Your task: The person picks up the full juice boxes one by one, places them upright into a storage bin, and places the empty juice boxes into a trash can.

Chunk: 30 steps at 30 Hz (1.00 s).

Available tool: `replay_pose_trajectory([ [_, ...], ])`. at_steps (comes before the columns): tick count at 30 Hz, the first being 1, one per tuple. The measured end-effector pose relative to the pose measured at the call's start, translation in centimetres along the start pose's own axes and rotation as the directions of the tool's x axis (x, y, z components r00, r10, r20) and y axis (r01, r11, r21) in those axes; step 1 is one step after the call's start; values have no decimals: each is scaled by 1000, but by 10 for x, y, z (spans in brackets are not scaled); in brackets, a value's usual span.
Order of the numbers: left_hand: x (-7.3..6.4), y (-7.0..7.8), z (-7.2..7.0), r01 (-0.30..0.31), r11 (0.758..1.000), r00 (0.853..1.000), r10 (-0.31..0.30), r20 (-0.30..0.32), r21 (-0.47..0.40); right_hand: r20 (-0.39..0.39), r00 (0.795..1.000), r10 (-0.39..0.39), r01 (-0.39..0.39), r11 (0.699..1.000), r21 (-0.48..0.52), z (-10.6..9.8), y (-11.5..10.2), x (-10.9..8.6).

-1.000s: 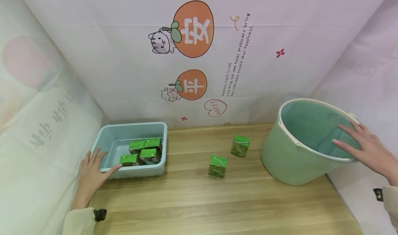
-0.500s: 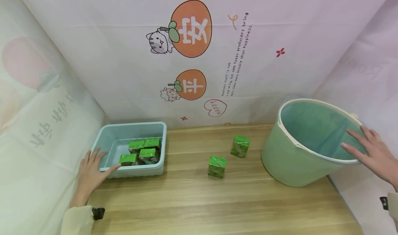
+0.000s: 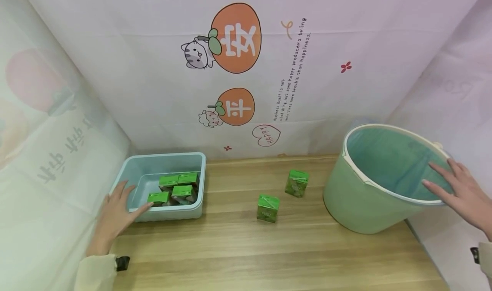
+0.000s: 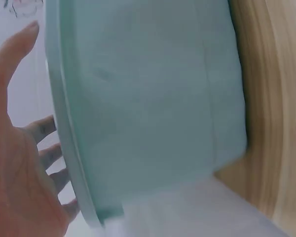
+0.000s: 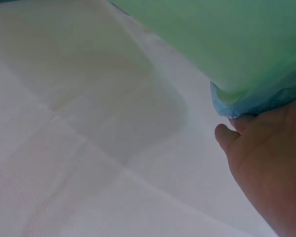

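In the head view my left hand (image 3: 117, 212) is at the near left corner of a light blue plastic basin (image 3: 165, 214), thumb and fingers spread over its rim. Seen from the left wrist, the fingers (image 4: 50, 154) lie behind that rim and the thumb stands apart. Several small green-topped cartons (image 3: 183, 191) sit in the basin's right half. My right hand (image 3: 463, 195) reaches over the right rim of a pale green bucket (image 3: 359, 197), fingers extended above its opening. Crinkled blue plastic film (image 5: 266, 102) shows along the bucket's edge beside this hand in the right wrist view.
Two more green cartons stand on the wooden table (image 3: 246, 252): a nearer carton (image 3: 268, 208) and a farther carton (image 3: 297, 183), between basin and bucket. Printed white cloth walls (image 3: 153, 90) close off the back and both sides, near the basin and bucket.
My right hand has shifted a little to the right, drawing back from the bucket's opening; the bucket's rim has edged slightly right too. The left hand stays at the basin's corner.
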<state>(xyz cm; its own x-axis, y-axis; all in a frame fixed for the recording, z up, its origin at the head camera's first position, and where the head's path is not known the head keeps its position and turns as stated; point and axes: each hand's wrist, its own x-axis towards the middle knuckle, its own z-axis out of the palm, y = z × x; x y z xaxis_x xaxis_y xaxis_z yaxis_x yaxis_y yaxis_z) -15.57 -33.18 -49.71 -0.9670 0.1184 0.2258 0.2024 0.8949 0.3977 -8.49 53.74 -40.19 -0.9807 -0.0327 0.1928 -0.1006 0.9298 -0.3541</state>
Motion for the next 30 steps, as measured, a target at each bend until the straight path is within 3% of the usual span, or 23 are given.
replay_pose_trajectory([
  [4, 8, 23, 5, -93, 996, 995, 93, -20, -9, 8, 1000, 7, -7, 1000, -1, 1, 0, -2],
  [11, 26, 70, 21, -177, 984, 984, 176, -24, -33, 14, 1000, 7, -7, 1000, -1, 3, 2, -2],
  [17, 40, 114, 41, -284, 957, 959, 284, -1, -66, 18, 1000, 18, -18, 1000, -9, 2, 2, -3],
  [21, 47, 145, 60, -366, 926, 928, 370, 43, -89, 35, 999, 38, -37, 999, -17, -1, -2, -1],
  [26, 54, 182, 92, -463, 875, 875, 477, 85, -142, 41, 998, 56, -56, 998, -21, -3, -5, 2],
  [30, 59, 209, 120, -496, 837, 834, 533, 141, -230, 46, 997, 54, -53, 998, -28, -5, -4, 0],
])
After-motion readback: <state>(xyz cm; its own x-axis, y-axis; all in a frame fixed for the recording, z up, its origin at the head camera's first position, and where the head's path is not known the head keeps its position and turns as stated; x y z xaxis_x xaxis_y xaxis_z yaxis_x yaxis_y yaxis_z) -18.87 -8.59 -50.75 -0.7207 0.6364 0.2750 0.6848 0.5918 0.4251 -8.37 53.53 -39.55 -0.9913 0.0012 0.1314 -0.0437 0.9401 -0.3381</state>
